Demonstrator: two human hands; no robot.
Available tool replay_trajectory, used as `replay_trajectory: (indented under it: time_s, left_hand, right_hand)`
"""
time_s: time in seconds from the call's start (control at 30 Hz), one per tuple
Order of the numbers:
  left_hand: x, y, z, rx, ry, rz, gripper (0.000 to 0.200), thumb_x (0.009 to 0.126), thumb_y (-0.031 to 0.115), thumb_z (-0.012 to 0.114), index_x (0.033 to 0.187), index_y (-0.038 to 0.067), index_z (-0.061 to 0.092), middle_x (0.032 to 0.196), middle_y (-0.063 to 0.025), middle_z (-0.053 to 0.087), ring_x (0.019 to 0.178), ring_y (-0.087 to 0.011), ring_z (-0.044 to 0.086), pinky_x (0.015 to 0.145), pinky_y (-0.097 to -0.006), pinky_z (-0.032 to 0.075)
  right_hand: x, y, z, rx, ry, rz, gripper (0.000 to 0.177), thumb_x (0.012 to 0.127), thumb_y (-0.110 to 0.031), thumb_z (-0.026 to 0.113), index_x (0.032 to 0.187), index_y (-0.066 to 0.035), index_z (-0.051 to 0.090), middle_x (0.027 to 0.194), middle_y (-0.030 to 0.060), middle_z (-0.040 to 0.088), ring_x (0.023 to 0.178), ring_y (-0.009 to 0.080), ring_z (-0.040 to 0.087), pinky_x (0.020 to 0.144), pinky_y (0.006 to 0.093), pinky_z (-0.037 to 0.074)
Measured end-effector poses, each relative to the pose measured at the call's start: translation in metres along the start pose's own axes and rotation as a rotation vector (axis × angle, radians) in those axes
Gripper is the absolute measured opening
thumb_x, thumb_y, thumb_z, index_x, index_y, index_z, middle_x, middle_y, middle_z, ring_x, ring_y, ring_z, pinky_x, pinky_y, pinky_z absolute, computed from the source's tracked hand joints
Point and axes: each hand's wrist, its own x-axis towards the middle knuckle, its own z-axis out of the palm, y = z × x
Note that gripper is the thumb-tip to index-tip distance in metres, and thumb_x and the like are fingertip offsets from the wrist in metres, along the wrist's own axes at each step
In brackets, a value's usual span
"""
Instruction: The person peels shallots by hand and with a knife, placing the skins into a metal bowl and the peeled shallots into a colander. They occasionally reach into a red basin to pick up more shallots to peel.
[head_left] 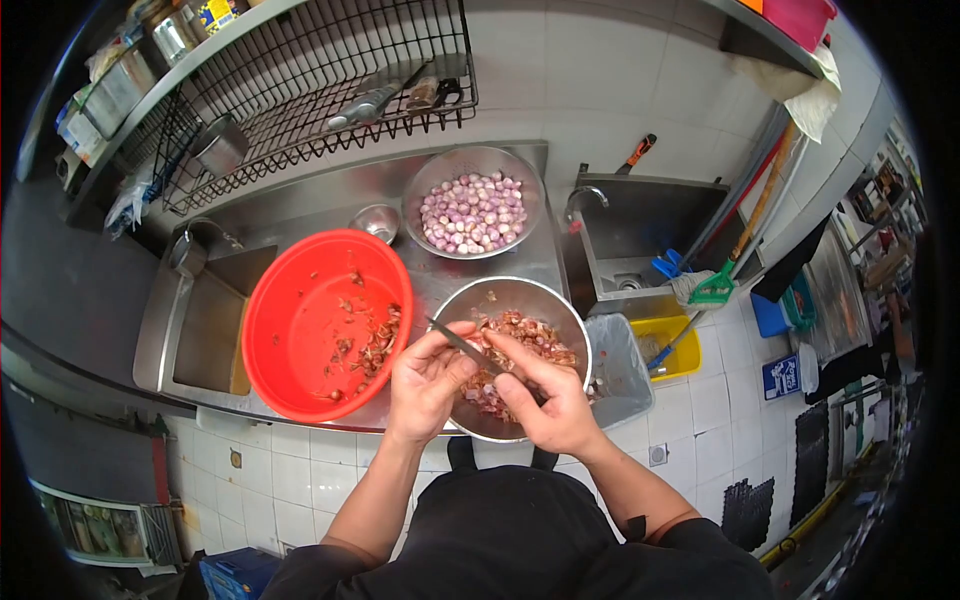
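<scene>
My right hand [545, 400] is closed round a small dark knife [463, 346], its blade pointing up and left toward my other hand. My left hand [430, 378] has its fingers curled near the blade; whatever lies between them is too small to make out. Both hands are over the left part of a metal bowl [578, 330] filled with reddish-brown peelings or shallots [530, 337]. To the left stands a red basin [300, 310] with brown scraps [375, 345] along its right side. Behind, a metal colander [412, 205] holds several peeled purple-white shallots [472, 213].
A small metal bowl [376, 222] sits between basin and colander. Sinks [205, 325] lie left and right. A wire rack [300, 110] hangs above. Right of the counter are a clear bin [622, 370], a yellow bucket [680, 350] and a green brush [713, 288].
</scene>
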Motion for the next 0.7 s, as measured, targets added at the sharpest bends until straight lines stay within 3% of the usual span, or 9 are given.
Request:
replay_trajectory:
  time_s: [0.07, 0.1, 0.23, 0.4, 0.7]
  left_hand:
    - [-0.002, 0.0, -0.001, 0.06, -0.016, 0.022, 0.034, 0.09, -0.005, 0.065, 0.123, -0.005, 0.059, 0.115, -0.0128, 0.066, 0.106, -0.0172, 0.064, 0.095, -0.0307, 0.05]
    - [-0.003, 0.0, -0.002, 0.121, -0.03, 0.05, 0.034, 0.089, -0.006, 0.065, 0.123, -0.005, 0.06, 0.115, -0.0121, 0.066, 0.106, -0.0172, 0.064, 0.095, -0.0308, 0.05]
    - [-0.005, 0.0, -0.002, 0.154, -0.018, 0.074, 0.032, 0.089, -0.006, 0.064, 0.121, -0.006, 0.059, 0.113, -0.0122, 0.067, 0.104, -0.0174, 0.064, 0.094, -0.031, 0.051]
    - [-0.004, 0.002, 0.002, -0.006, 0.025, -0.012, 0.033, 0.091, -0.003, 0.062, 0.123, -0.007, 0.058, 0.112, -0.0157, 0.068, 0.103, -0.0195, 0.066, 0.096, -0.0334, 0.051]
    - [0.0, -0.007, -0.009, -0.23, -0.055, -0.109, 0.033, 0.092, -0.002, 0.061, 0.125, -0.003, 0.058, 0.116, -0.0141, 0.067, 0.109, -0.019, 0.064, 0.095, -0.0302, 0.051]
  right_hand:
    - [0.005, 0.006, 0.007, -0.034, 0.013, -0.228, 0.04, 0.095, -0.008, 0.059, 0.133, 0.005, 0.055, 0.126, 0.0185, 0.065, 0.117, 0.0209, 0.063, 0.1, 0.0316, 0.046]
    - [0.007, 0.009, 0.007, -0.04, 0.024, -0.262, 0.038, 0.095, -0.006, 0.058, 0.132, 0.004, 0.057, 0.124, 0.0171, 0.066, 0.117, 0.0243, 0.063, 0.101, 0.0326, 0.046]
    - [0.009, 0.01, 0.006, -0.043, 0.01, -0.284, 0.035, 0.096, -0.007, 0.057, 0.129, 0.004, 0.06, 0.122, 0.0169, 0.067, 0.116, 0.0219, 0.063, 0.1, 0.0315, 0.046]
    - [0.009, 0.008, -0.001, 0.215, 0.014, 0.055, 0.033, 0.099, -0.012, 0.057, 0.128, 0.004, 0.061, 0.12, 0.0132, 0.069, 0.111, 0.0144, 0.062, 0.097, 0.0281, 0.047]
    - [0.012, 0.012, 0.001, 0.113, 0.076, 0.02, 0.035, 0.099, -0.012, 0.057, 0.13, 0.002, 0.06, 0.124, 0.0141, 0.066, 0.115, 0.0148, 0.06, 0.1, 0.0283, 0.045]
